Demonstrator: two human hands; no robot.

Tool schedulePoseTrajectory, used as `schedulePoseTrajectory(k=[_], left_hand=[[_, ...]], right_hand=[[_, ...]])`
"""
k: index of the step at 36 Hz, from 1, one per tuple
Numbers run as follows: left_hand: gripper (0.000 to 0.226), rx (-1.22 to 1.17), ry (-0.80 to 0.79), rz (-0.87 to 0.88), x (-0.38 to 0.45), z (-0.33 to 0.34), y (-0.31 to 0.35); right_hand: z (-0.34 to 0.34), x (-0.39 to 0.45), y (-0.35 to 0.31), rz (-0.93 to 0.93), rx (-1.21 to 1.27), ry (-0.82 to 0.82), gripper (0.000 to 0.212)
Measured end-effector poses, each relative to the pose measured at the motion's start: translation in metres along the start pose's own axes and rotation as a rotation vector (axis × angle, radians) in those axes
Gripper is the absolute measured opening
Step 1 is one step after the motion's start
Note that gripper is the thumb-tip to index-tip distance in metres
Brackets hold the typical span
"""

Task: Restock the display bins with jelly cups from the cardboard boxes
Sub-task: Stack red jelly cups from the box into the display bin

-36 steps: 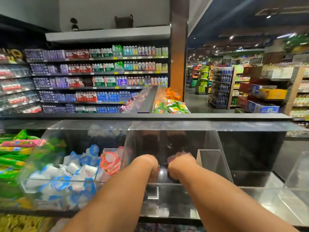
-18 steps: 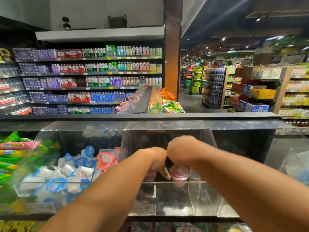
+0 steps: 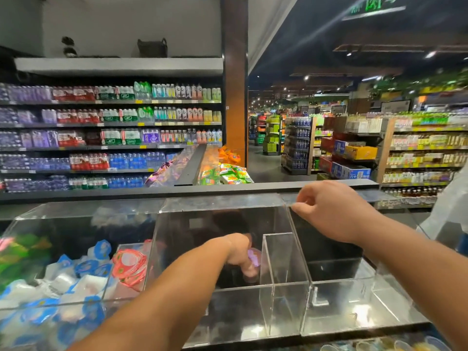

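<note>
- Left hand (image 3: pixel 239 252) reached down inside the middle display bin (image 3: pixel 222 249), fingers (image 3: pixel 249 271) curled onto a purple-lidded jelly cup (image 3: pixel 254 257) low in the bin; whether gripping or just releasing, could not tell for certain, though looked wrapped round it.
- Right hand (image 3: pixel 329 211) raised at the bin's upper right corner, fingers (image 3: pixel 300 206) bent in a loose pinch at the edge of the clear lid (image 3: pixel 222 202); looked to be holding that edge, nothing else in the grasp.
- Just right of the left fingers: a clear divider (image 3: pixel 281 259) standing upright, the compartment past it bare as far as could be seen.
- Further right, below the right fingers: another clear bin (image 3: pixel 354 295), showing no cups.
- Left of the left fingers: a neighbouring bin (image 3: pixel 63 274) heaped with blue-and-white packets, a few red-lidded cups (image 3: pixel 129 264) against its near wall.
- Beyond all fingers: drink shelves (image 3: pixel 111 133) and the store aisle.
- No cardboard boxes in view.
- Step in hand, by judgement: setting a cup down in the middle bin, lid held up.
- Next move likely called for: letting the cup go, drawing the left arm out clear of the front wall, then turning for more cups while minding the lid.
</note>
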State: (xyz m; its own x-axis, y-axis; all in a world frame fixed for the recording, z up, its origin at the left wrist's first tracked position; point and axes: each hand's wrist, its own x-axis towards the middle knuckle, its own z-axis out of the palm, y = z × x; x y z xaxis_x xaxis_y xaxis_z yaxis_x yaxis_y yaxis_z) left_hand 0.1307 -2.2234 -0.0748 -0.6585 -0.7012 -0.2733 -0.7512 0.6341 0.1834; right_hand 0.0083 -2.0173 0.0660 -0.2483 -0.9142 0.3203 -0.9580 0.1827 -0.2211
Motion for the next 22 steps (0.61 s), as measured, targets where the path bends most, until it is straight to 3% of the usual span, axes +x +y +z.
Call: schedulePoseTrajectory(k=[3, 9, 12, 17, 22], left_hand=[[0.025, -0.036, -0.014, 0.001, 0.010, -0.001, 0.010], [0.022, -0.110, 0.005, 0.028, 0.011, 0.001, 0.032], [0.037, -0.114, -0.095, 0.061, 0.007, -0.004, 0.027], [0.046, 0.030, 0.084, -0.114, -0.020, -0.027, -0.001], [0.021, 0.166, -0.443, -0.390, -0.044, -0.022, -0.048]], right_hand=[[-0.006, -0.006, 0.011, 0.031, 0.016, 0.004, 0.018], [0.002, -0.007, 0.011, 0.039, 0.027, 0.007, 0.016], [0.011, -0.005, 0.001, 0.025, 0.050, 0.011, 0.018], [0.020, 0.003, -0.027, -0.054, -0.012, -0.050, 0.023], [0.023, 0.011, -0.042, -0.089, -0.063, -0.091, 0.029]])
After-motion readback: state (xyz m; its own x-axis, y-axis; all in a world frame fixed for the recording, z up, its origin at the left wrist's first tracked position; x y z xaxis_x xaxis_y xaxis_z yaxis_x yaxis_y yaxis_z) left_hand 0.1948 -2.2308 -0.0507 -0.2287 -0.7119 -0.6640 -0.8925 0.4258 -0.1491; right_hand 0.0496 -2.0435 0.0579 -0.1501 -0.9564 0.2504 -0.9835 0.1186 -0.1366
